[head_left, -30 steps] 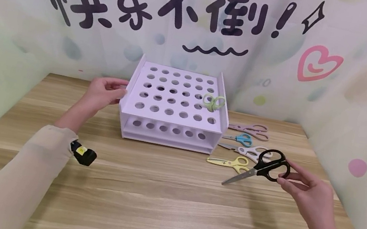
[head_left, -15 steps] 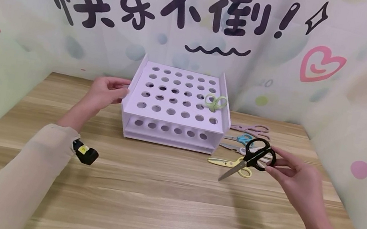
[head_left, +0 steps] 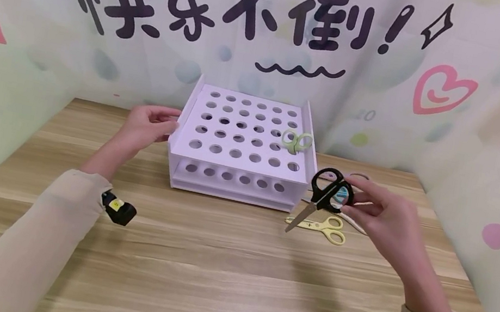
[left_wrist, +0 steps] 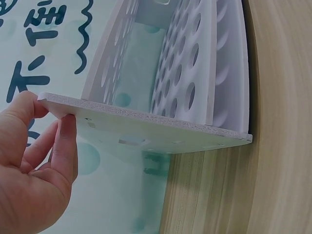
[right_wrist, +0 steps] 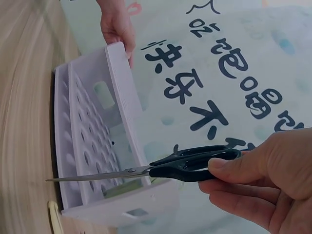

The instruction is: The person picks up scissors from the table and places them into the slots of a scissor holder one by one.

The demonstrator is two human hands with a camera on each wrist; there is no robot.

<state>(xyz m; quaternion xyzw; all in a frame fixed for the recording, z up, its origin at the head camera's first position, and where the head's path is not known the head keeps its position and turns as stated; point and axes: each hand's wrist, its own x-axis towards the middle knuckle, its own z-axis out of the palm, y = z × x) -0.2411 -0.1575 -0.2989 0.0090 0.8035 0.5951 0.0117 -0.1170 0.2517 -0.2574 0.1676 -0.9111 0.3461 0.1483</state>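
A white rack (head_left: 224, 164) with rows of round holes stands on the wooden table. At the upper edge of its left side panel (left_wrist: 146, 119), my left hand (head_left: 145, 127) grips the corner between thumb and fingers. My right hand (head_left: 386, 217) pinches a pair of black-handled scissors (head_left: 323, 193) by one handle loop. Their blades (right_wrist: 97, 176) are together and point down and left, in front of the rack's right front corner. Light green scissors (head_left: 295, 141) sit in a hole near the rack's right side, handles up.
Yellow scissors (head_left: 320, 227) lie on the table (head_left: 191, 267) right of the rack. Behind the right hand lie blue scissors (head_left: 341, 194), white scissors (head_left: 354, 223) and purple scissors (head_left: 360, 175), partly hidden. A printed cloth backdrop (head_left: 155, 68) rises behind the table.
My right hand has carried the black scissors left and slightly up, closer to the rack, with the blades now steeper. The left hand stays on the rack. The view has shifted slightly.
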